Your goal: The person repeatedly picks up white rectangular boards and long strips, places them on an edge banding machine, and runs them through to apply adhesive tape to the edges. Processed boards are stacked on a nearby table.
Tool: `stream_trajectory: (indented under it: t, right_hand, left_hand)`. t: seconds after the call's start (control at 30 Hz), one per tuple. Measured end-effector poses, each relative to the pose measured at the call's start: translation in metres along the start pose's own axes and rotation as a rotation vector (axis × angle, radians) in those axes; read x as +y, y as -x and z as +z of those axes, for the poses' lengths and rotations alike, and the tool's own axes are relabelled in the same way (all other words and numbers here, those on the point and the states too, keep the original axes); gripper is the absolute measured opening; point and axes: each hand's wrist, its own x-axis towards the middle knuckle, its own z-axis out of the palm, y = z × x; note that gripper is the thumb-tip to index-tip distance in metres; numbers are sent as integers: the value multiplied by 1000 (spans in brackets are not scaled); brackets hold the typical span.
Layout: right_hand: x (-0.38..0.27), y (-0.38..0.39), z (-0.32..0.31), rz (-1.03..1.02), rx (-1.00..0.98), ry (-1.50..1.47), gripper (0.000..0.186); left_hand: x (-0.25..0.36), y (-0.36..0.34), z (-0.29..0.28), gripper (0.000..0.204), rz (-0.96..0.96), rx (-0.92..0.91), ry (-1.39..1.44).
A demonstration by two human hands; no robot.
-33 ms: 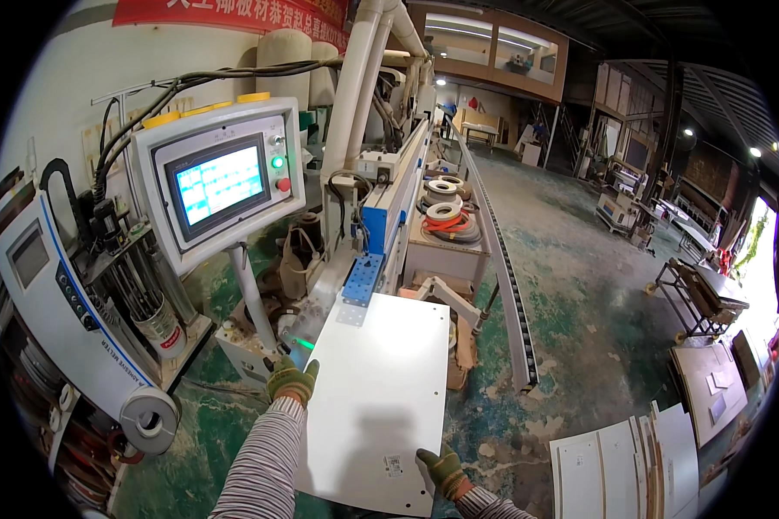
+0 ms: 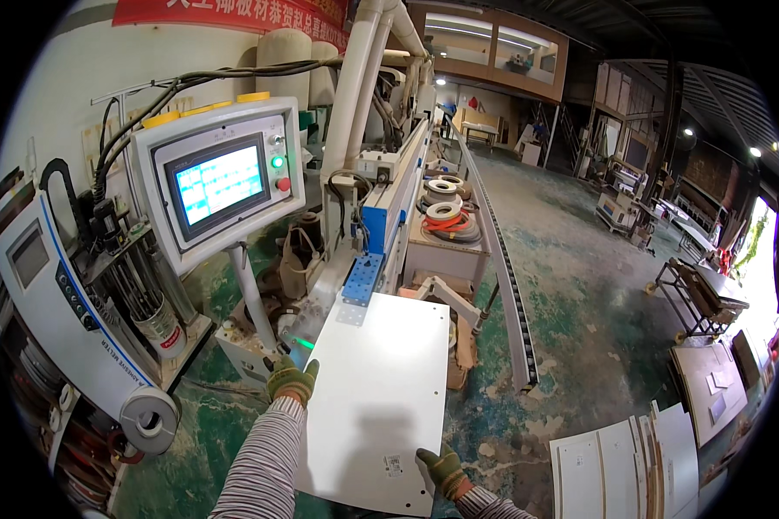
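Observation:
A long white panel (image 2: pixel 372 381) with small holes near its right edge and a printed label lies in front of me. Its far end is at a blue perforated guide (image 2: pixel 363 278) on the machine. My left hand (image 2: pixel 292 381), in a green and tan work glove, rests at the panel's left edge, its thumb apart from the fingers. By the near right edge, my right hand (image 2: pixel 443 473), gloved alike, grips the panel; its thumb side shows at the top, and the other fingers are partly hidden.
A control screen (image 2: pixel 219 183) on a post stands at the left, above a white melter cabinet (image 2: pixel 61 294). Edging rolls (image 2: pixel 443 211) lie on a stand beyond the panel. A long roller rail (image 2: pixel 502 285) runs away at right. White boards (image 2: pixel 601 467) lean at lower right.

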Motion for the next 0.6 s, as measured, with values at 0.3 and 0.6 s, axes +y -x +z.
stream_trajectory:
  t: [0.3,0.6]
  right_hand:
    - [-3,1,-1,12,-13,69,46]
    - [-23,5,-1,45,-19,89,43]
  left_hand:
    - [9,10,-23,92,-49,-152,55]
    - [4,3,-7,86,-32,-27,-12]
